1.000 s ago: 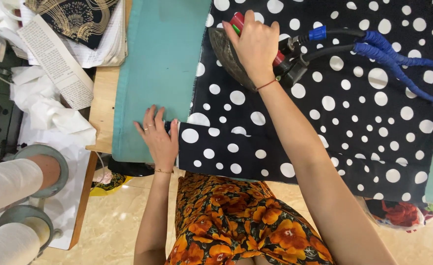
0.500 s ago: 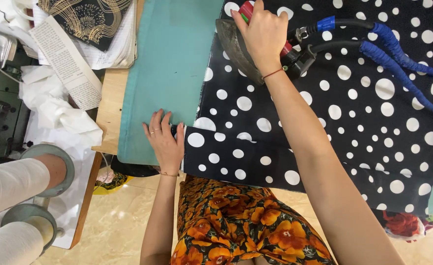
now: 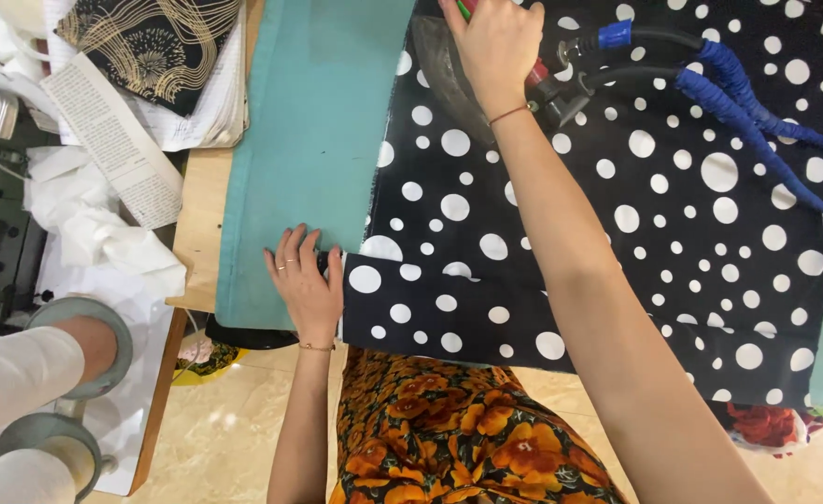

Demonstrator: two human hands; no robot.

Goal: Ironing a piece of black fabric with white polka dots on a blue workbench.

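- On the teal table (image 3: 309, 140), black fabric with white dots (image 3: 635, 243) lies spread flat, covering the right part of the pad and hanging over the near edge.
- Your left hand (image 3: 307, 285) rests flat with fingers spread, palm down, at the fabric's left edge near the front; it straddles the teal cover and the folded hem, pressing rather than gripping. Rings show on two fingers and a thin bracelet on the wrist.
- Your right hand (image 3: 493, 42) is closed over the handle of the iron (image 3: 449, 70) at the far side of the fabric; a red part of the handle shows by your wrist. The iron sits on the fabric.
- Two hoses, wrapped in blue (image 3: 757, 121), run from the iron's back off to the right across the fabric.
- Left of the table lie white cloth (image 3: 112, 243), printed paper (image 3: 112, 140) and a dark cloth with gold pattern (image 3: 150, 37).
- At lower left another person's white sleeves (image 3: 10, 373) show, well apart from your hands.
- Your orange flowered garment (image 3: 449, 429) fills the bottom centre.
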